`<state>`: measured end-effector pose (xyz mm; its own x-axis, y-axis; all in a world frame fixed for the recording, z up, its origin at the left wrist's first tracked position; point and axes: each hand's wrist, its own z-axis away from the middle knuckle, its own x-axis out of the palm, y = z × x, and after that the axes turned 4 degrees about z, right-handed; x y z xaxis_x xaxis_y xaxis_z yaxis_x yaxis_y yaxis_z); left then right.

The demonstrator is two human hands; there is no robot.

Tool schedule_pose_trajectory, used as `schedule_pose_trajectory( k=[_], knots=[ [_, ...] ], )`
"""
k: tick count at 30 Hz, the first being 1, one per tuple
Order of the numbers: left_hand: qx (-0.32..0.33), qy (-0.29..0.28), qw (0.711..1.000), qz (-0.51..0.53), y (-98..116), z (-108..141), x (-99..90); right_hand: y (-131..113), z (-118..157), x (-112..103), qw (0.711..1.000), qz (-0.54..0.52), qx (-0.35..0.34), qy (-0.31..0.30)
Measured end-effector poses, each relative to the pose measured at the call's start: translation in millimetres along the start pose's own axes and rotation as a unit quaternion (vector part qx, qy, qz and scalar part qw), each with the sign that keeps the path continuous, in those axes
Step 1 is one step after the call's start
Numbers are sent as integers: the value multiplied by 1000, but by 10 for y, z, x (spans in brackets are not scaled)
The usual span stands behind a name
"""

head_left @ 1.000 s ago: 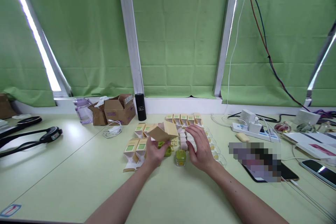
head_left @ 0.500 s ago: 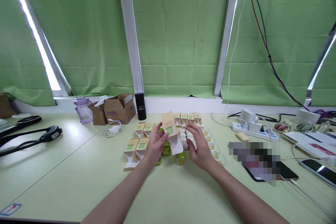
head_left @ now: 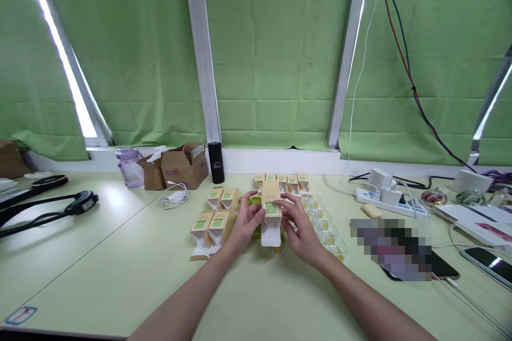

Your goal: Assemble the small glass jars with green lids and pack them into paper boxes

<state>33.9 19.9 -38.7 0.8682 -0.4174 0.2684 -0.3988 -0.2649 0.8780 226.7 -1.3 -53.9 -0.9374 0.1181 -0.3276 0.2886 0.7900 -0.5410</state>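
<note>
A small tan carton [head_left: 271, 208] with a green window and a white flap hanging open at its near end is between my hands. My left hand [head_left: 245, 221] pinches its left side with thumb and fingers. My right hand [head_left: 301, 226] has its fingers on the carton's right edge. Green items [head_left: 255, 200] and a yellow-labelled piece lie partly hidden beneath it. More cartons [head_left: 220, 224] lie to the left, and a row of them [head_left: 282, 184] stands behind. Clear plastic pieces with yellow centres [head_left: 328, 238] line up right of my right hand.
At the back stand a purple jug [head_left: 130, 168], a cardboard box [head_left: 184, 165] and a black bottle [head_left: 216, 162]. A power strip [head_left: 392, 202], cables and phones [head_left: 444, 264] are at the right; black straps [head_left: 80, 202] lie left.
The carton has turned upright and square to the view, shifting slightly right. My right hand's fingers have come onto its right edge. The whole view has shifted a little.
</note>
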Motion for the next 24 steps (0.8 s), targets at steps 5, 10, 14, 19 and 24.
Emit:
schedule_pose_trajectory(
  k=[5,10,14,19,24],
  knots=[
    [13,-5,999,-46,0,16,-8,1,-12,12,999,-26,15,24],
    [107,36,980,-162,-12,34,-63,52,-11,5,995,-79,58,27],
    [158,-3,960,-232,12,55,-79,68,-15,5,989,-120,84,26],
    [179,-19,944,-278,27,64,-70,62,-19,13,981,-166,99,17],
    [179,2,946,-270,-6,47,-74,44,-17,-2,987,-130,98,15]
  ],
)
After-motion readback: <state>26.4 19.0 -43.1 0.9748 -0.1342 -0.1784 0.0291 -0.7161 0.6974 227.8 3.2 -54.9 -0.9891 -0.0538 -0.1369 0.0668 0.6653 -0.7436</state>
